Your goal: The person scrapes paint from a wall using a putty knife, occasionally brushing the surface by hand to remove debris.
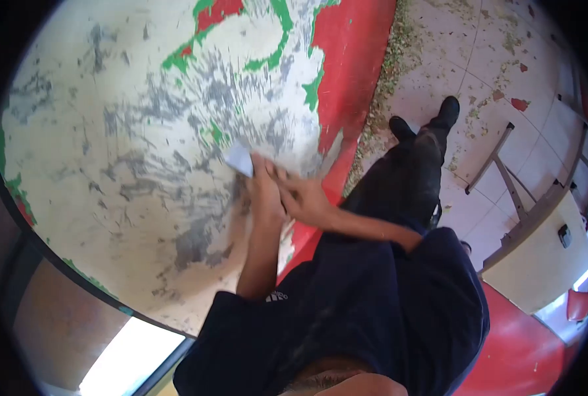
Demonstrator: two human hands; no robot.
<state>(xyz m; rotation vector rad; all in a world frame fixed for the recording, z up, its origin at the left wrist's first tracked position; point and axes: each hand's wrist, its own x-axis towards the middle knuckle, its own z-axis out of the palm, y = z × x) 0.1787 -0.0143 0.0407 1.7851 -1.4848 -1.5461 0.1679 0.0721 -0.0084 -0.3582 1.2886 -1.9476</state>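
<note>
Where the scraper (pixel 240 160) meets the patchy surface (pixel 142 148): just beyond the left hand (pixel 263 191), apparently mid-stroke
Left grip: closed around the scraper
Right hand (pixel 305 200): against the left, its own hold unclear
Blade angle: any further stroke calls for steadiness

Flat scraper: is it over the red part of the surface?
No, the flat scraper is over the grey-streaked white part, away from the red part.
</note>
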